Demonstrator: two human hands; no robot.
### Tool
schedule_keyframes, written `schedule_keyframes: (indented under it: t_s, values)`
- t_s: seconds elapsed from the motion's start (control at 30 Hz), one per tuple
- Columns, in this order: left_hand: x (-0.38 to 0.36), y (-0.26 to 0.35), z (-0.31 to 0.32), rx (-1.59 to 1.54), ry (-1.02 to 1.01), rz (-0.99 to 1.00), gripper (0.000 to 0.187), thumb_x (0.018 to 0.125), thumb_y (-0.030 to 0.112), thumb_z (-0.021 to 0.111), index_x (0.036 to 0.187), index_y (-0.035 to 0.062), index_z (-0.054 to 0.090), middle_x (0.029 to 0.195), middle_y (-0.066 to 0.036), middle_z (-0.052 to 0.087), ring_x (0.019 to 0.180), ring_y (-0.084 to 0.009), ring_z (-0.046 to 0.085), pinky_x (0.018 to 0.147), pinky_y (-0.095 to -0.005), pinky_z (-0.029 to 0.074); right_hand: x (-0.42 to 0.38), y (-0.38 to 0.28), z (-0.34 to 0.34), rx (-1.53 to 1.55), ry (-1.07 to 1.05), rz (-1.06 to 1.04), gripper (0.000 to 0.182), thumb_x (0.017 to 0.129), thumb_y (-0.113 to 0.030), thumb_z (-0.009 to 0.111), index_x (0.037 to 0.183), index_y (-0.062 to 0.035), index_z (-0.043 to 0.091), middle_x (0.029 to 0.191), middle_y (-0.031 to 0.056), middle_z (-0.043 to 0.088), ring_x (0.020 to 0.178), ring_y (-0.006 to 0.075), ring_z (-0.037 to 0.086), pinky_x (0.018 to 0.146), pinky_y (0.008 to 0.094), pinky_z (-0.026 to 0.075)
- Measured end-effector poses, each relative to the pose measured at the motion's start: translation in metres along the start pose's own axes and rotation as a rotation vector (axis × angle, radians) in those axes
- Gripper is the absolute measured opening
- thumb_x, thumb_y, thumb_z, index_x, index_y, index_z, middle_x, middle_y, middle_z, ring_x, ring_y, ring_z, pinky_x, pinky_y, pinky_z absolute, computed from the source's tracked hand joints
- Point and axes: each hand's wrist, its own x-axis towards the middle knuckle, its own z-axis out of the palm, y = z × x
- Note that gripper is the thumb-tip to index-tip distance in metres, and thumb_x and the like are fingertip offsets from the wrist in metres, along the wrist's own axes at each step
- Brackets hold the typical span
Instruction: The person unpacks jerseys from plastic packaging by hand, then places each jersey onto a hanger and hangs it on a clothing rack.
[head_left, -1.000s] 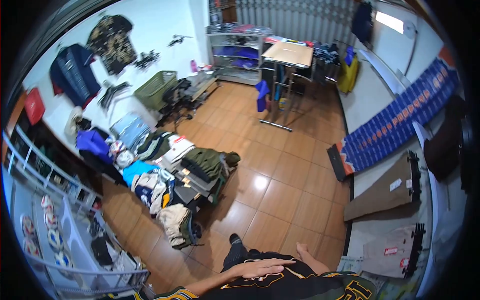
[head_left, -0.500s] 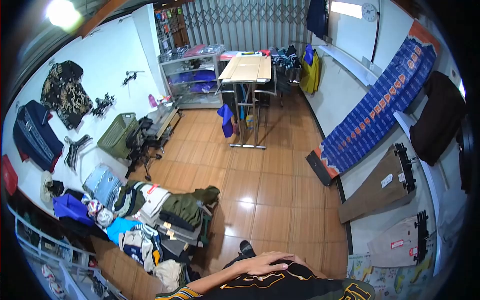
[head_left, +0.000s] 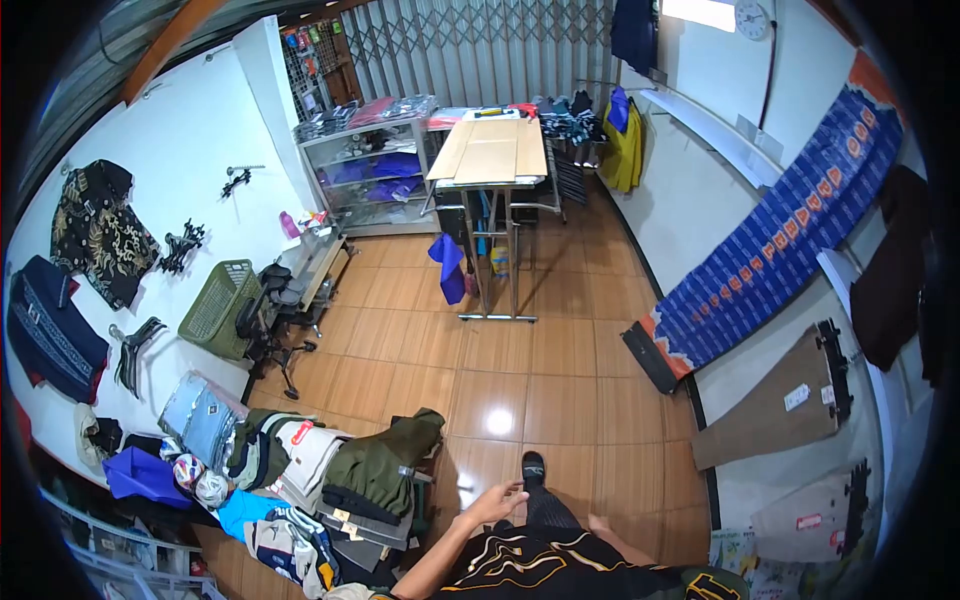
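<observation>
In the head view my left hand [head_left: 494, 504] hangs in front of my black shirt [head_left: 540, 566], over my trouser leg. Its fingers are partly stretched out, and I see nothing in it. My right hand [head_left: 600, 526] shows only in part at the right side of the shirt; its fingers are hidden. Below, a foot in a dark sandal [head_left: 534, 466] is on the tiled floor. Nearest to my left hand is a stand of folded clothes with olive trousers [head_left: 375, 465] on top.
Ahead stands a metal-legged table [head_left: 487, 152] with a board on top. Behind it to the left is a glass display case [head_left: 375, 178]. A green basket [head_left: 218, 308] hangs by the left wall. A blue rolled banner [head_left: 770, 230] leans along the right wall, near hanging trousers [head_left: 775, 400].
My hands have come apart from the front of my shirt, the left one moving forward and left. My sandaled foot has stepped forward, and the view has shifted closer to the table.
</observation>
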Motion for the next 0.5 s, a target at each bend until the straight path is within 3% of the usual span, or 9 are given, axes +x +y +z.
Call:
schedule_keyframes:
  t_s: [0.07, 0.13, 0.2, 0.27, 0.33, 0.37, 0.43, 0.47, 0.5]
  values:
    - [0.021, -0.025, -0.025, 0.073, 0.062, -0.108, 0.069, 0.098, 0.050, 0.063, 0.141, -0.0027, 0.053, 0.128, -0.028, 0.065, 0.118, -0.0385, 0.065, 0.102, -0.0432, 0.051, 0.062, 0.000, 0.032, -0.424, 0.120, -0.200, 0.059, 0.086, -0.037, 0.066, 0.126, 0.0055, 0.065, 0.119, 0.0245, 0.070, 0.101, 0.0368, 0.071, 0.088, 0.0434, 0.056]
    - [0.037, -0.042, -0.049, 0.091, 0.120, -0.166, 0.068, 0.096, 0.050, 0.065, 0.138, -0.0024, 0.055, 0.123, -0.026, 0.068, 0.114, -0.0374, 0.067, 0.099, -0.0432, 0.053, 0.062, 0.039, -0.059, -0.370, 0.151, -0.189, 0.058, 0.086, -0.037, 0.066, 0.126, 0.0055, 0.065, 0.118, 0.0246, 0.070, 0.101, 0.0367, 0.071, 0.088, 0.0435, 0.056]
    - [0.057, -0.078, -0.070, 0.065, 0.196, -0.310, 0.060, 0.095, 0.045, 0.066, 0.131, -0.0030, 0.062, 0.119, -0.025, 0.070, 0.116, -0.0364, 0.067, 0.097, -0.0439, 0.052, 0.064, 0.031, -0.105, -0.254, 0.215, -0.156, 0.058, 0.086, -0.037, 0.066, 0.125, 0.0053, 0.065, 0.118, 0.0249, 0.070, 0.102, 0.0366, 0.071, 0.088, 0.0436, 0.055]
    - [0.070, -0.134, -0.081, 0.089, 0.345, -0.366, 0.050, 0.094, 0.040, 0.067, 0.120, -0.0030, 0.068, 0.106, -0.021, 0.074, 0.101, -0.0322, 0.072, 0.084, -0.0411, 0.057, 0.073, -0.002, -0.129, -0.127, 0.281, -0.130, 0.057, 0.086, -0.037, 0.066, 0.124, 0.0052, 0.066, 0.117, 0.0252, 0.070, 0.102, 0.0365, 0.071, 0.088, 0.0437, 0.055]
    - [0.080, -0.212, -0.077, -0.340, 0.515, -0.519, 0.041, 0.095, 0.037, 0.065, 0.108, -0.0022, 0.071, 0.087, -0.015, 0.073, 0.072, -0.0249, 0.071, 0.061, -0.0365, 0.055, 0.107, -0.085, -0.056, 0.009, 0.347, -0.089, 0.056, 0.086, -0.037, 0.066, 0.124, 0.0051, 0.066, 0.116, 0.0254, 0.070, 0.102, 0.0363, 0.070, 0.089, 0.0437, 0.054]
    - [0.075, -0.203, -0.082, -0.471, 0.558, -0.696, 0.040, 0.096, 0.037, 0.064, 0.105, -0.0022, 0.071, 0.086, -0.012, 0.071, 0.073, -0.0234, 0.069, 0.062, -0.0360, 0.054, 0.056, -0.199, 0.024, 0.073, 0.380, -0.069, 0.056, 0.086, -0.037, 0.066, 0.123, 0.0050, 0.066, 0.116, 0.0256, 0.070, 0.103, 0.0363, 0.070, 0.089, 0.0438, 0.054]
    - [0.068, -0.201, -0.090, -0.621, 0.616, -1.010, 0.037, 0.098, 0.036, 0.061, 0.098, -0.0004, 0.071, 0.084, -0.009, 0.070, 0.071, -0.0219, 0.067, 0.062, -0.0357, 0.053, -0.014, -0.307, -0.040, -0.181, 0.069, -0.162, 0.053, 0.086, -0.037, 0.066, 0.119, 0.0048, 0.068, 0.117, 0.0263, 0.070, 0.108, 0.0343, 0.068, 0.088, 0.0443, 0.054]
    - [0.065, -0.207, -0.090, -0.638, 0.628, -1.152, 0.035, 0.099, 0.034, 0.060, 0.095, 0.0014, 0.071, 0.082, -0.009, 0.070, 0.069, -0.0218, 0.065, 0.060, -0.0359, 0.052, 0.003, -0.332, -0.041, -0.175, -0.004, -0.170, 0.052, 0.090, -0.037, 0.063, 0.124, 0.0027, 0.064, 0.112, 0.0211, 0.069, 0.103, 0.0317, 0.067, 0.086, 0.0444, 0.053]
    - [0.063, -0.189, -0.091, -0.653, 0.634, -1.164, 0.035, 0.099, 0.034, 0.060, 0.095, 0.0014, 0.071, 0.082, -0.009, 0.070, 0.069, -0.0218, 0.065, 0.060, -0.0359, 0.052, 0.031, -0.355, -0.036, -0.172, -0.078, -0.172, 0.051, 0.095, -0.038, 0.060, 0.128, 0.0005, 0.060, 0.108, 0.0159, 0.068, 0.098, 0.0291, 0.065, 0.084, 0.0445, 0.052]
